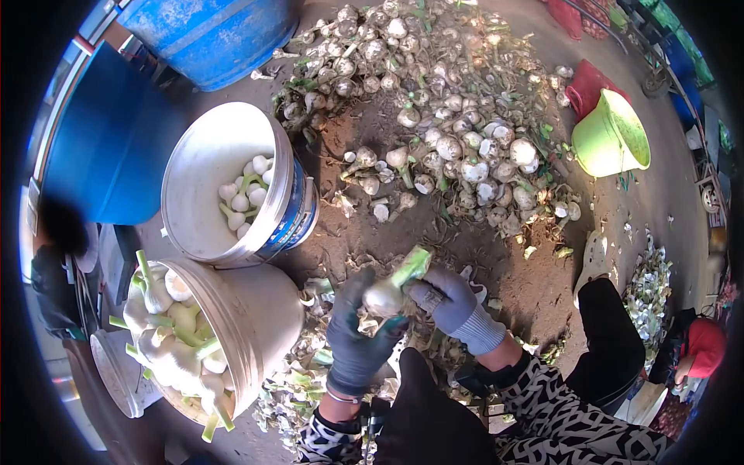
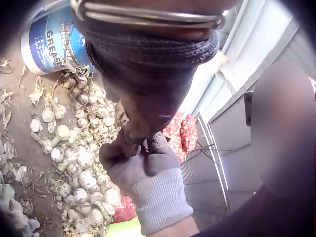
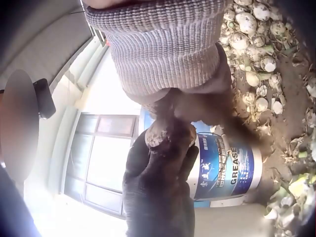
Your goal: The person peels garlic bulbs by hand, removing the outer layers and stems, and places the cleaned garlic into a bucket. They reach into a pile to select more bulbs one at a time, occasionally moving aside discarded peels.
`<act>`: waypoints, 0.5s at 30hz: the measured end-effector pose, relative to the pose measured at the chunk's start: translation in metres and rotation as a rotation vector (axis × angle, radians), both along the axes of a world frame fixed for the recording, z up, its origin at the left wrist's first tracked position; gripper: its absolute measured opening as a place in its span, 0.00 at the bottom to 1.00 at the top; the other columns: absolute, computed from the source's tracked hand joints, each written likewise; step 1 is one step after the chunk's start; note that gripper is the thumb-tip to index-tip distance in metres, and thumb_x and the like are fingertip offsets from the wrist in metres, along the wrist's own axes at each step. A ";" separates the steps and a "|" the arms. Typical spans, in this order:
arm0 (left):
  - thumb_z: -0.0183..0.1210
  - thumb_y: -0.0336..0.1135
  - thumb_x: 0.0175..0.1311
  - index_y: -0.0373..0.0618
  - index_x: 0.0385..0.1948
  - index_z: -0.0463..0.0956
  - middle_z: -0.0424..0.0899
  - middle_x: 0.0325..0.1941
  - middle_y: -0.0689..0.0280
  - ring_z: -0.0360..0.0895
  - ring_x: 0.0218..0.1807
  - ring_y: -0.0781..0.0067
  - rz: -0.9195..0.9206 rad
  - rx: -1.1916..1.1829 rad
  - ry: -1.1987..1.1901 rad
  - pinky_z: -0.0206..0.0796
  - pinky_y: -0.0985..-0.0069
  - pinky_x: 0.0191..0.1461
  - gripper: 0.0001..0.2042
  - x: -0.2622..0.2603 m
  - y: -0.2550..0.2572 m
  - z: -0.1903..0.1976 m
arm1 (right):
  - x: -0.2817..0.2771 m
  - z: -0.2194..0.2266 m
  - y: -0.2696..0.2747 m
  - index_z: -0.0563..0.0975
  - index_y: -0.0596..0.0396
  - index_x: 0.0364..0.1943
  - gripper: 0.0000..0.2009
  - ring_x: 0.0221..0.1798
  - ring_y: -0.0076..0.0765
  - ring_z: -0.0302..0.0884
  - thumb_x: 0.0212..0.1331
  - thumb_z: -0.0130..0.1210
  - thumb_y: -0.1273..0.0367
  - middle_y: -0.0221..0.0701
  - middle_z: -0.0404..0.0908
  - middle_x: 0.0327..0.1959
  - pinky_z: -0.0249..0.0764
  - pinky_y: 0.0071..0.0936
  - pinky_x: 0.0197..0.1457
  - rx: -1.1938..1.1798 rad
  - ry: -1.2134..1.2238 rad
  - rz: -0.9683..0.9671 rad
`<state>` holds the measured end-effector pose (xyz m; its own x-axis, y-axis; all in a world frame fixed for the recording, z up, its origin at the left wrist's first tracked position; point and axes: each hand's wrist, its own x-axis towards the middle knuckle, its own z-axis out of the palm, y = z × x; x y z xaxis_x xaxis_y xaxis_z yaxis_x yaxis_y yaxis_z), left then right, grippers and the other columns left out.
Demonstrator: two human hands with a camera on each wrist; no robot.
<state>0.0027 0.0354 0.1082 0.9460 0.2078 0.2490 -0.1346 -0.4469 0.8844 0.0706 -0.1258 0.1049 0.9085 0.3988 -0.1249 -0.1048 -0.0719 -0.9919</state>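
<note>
A garlic bulb (image 1: pixel 382 297) with a cut green stalk (image 1: pixel 411 266) is between my two gloved hands, above the litter of skins. My left hand (image 1: pixel 358 341), in a dark glove, holds the bulb from the left with thumb and fingers. From the other side my right hand (image 1: pixel 453 306), in a grey glove with a ribbed cuff, pinches at the bulb with curled fingers. In the left wrist view the right hand (image 2: pixel 143 165) meets the left hand (image 2: pixel 143 84), which covers most of the bulb. The right wrist view shows the left hand (image 3: pixel 160 182) in shadow.
Cleaned garlic fills a tilted pale bucket (image 1: pixel 263 325) at left. Behind it, a white-and-blue grease bucket (image 1: pixel 201 178) holds several bulbs. A heap of dirty garlic (image 1: pixel 457 147) spreads ahead. Around are a lime-green bucket (image 1: pixel 608 139), blue tubs (image 1: pixel 209 39) and peeled skins (image 1: pixel 291 395).
</note>
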 end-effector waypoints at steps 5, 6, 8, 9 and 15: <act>0.54 0.57 0.66 0.39 0.55 0.70 0.80 0.47 0.54 0.80 0.47 0.58 -0.324 -1.716 0.565 0.74 0.64 0.47 0.29 0.002 0.017 -0.015 | 0.017 0.009 -0.018 0.80 0.60 0.43 0.09 0.35 0.29 0.82 0.62 0.56 0.71 0.35 0.84 0.33 0.75 0.27 0.40 -0.052 -0.135 0.296; 0.53 0.56 0.67 0.39 0.54 0.70 0.81 0.47 0.55 0.81 0.46 0.58 -0.295 -0.837 0.442 0.74 0.64 0.47 0.27 -0.001 0.019 -0.024 | 0.017 0.006 -0.021 0.80 0.60 0.42 0.08 0.35 0.29 0.82 0.62 0.56 0.71 0.34 0.84 0.32 0.75 0.27 0.39 0.097 0.167 0.394; 0.49 0.47 0.72 0.38 0.51 0.73 0.82 0.46 0.55 0.81 0.44 0.61 -0.209 0.126 0.333 0.73 0.69 0.49 0.20 0.003 0.024 -0.027 | 0.005 -0.014 -0.010 0.82 0.62 0.39 0.08 0.34 0.26 0.81 0.61 0.57 0.71 0.31 0.84 0.30 0.74 0.24 0.39 0.409 0.415 0.331; 0.44 0.42 0.74 0.36 0.50 0.73 0.82 0.46 0.57 0.80 0.45 0.65 -0.042 -0.398 0.268 0.72 0.72 0.49 0.18 -0.001 0.027 -0.069 | 0.005 -0.023 -0.013 0.82 0.62 0.39 0.08 0.34 0.26 0.81 0.61 0.57 0.71 0.31 0.84 0.30 0.74 0.24 0.39 0.414 0.417 0.331; 0.54 0.42 0.71 0.38 0.58 0.71 0.77 0.58 0.61 0.75 0.53 0.72 -0.044 -0.760 0.231 0.66 0.74 0.60 0.21 -0.014 0.000 -0.004 | 0.003 -0.035 0.003 0.83 0.56 0.39 0.07 0.31 0.24 0.78 0.60 0.58 0.70 0.27 0.82 0.25 0.73 0.21 0.37 0.193 0.311 0.450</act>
